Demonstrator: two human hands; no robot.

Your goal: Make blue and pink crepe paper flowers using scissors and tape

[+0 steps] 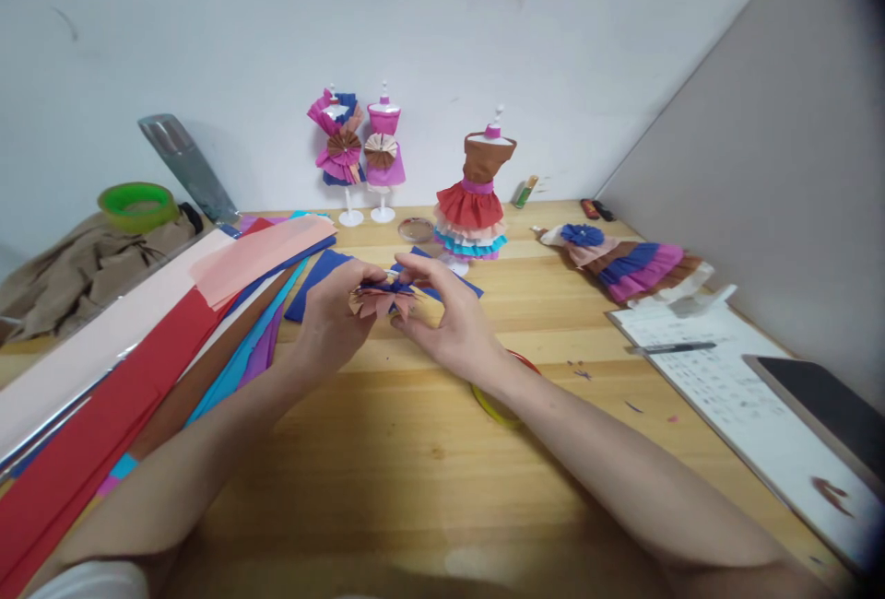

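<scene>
Between my two hands, a little above the wooden table (387,479), is a paper flower (384,301) with pointed pinkish-brown petals and a dark blue layer on top. My left hand (338,313) pinches its left side with thumb and fingers. On the other side my right hand (446,313) grips the flower's right edge, its fingers curved round it. Blue crepe paper (314,290) lies behind my left hand, and another blue piece (470,286) shows behind my right. My right forearm partly covers a yellow and red tape roll (494,405).
Long crepe paper strips (159,350) are piled at left, near a green tape roll (138,205) on brown cloth. Several small dress forms (488,193) stand at the back. A ruffled paper dress (636,263) lies right, above a written sheet (691,369), pen (678,347) and phone (822,410).
</scene>
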